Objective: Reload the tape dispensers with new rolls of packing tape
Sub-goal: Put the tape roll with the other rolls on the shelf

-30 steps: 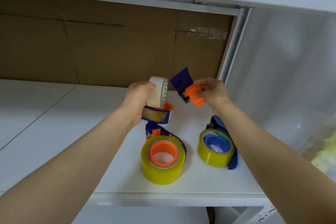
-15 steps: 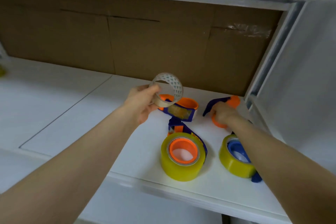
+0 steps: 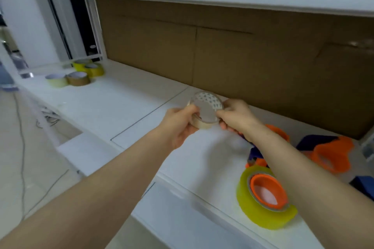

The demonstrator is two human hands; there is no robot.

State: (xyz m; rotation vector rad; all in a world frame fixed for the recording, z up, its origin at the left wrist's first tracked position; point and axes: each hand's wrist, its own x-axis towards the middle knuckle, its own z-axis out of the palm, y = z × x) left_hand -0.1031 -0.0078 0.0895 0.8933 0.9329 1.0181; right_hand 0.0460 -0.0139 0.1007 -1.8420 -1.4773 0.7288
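Both hands hold an almost empty tape roll (image 3: pixel 206 111), a pale cardboard core with a printed inside, above the white shelf (image 3: pixel 125 105). My left hand (image 3: pixel 180 121) grips its left and lower edge; my right hand (image 3: pixel 235 116) pinches its right edge. At the lower right a yellow tape roll on an orange hub (image 3: pixel 265 196) lies in a purple dispenser. An orange and purple dispenser part (image 3: pixel 329 153) lies at the far right. A further orange piece (image 3: pixel 280 132) shows behind my right forearm.
Several spare tape rolls (image 3: pixel 79 74), yellow and brown, stand at the far left of the shelf. A brown cardboard panel (image 3: pixel 222 50) backs the shelf, and a white shelf board hangs overhead. Cables lie on the floor (image 3: pixel 22 147) to the left.
My right hand let go of the orange dispenser part on the shelf and came over to grip the core. The view swung left, bringing the spare rolls into sight.
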